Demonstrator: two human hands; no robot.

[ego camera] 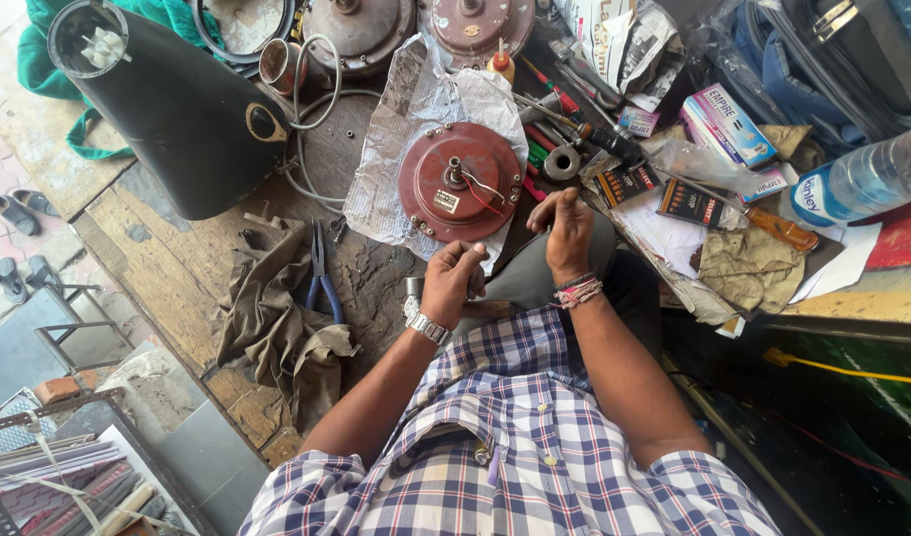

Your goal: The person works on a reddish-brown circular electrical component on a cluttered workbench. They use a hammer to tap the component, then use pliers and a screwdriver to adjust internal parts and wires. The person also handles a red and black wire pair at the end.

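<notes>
Hands meet just below the round dark-red metal motor housing [459,182], which lies flat on crumpled newspaper [396,149] on the worn wooden table [187,268], shaft pointing up. The left hand [453,281] is nearer, its grip curled shut on something I cannot make out. The right hand [566,230], fingers bent together, hovers beside the housing's lower right rim.

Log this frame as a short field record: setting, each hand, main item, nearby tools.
setting: cluttered repair bench seen from above
left hand: fist closed near the motor's lower edge; contents hidden
right hand: fingers curled just right of the motor; any grip unclear
main item: round maroon fan motor lying on crumpled newspaper
nearby tools: blue-handled pliers, screwdrivers
other: brown rag, water bottle
</notes>
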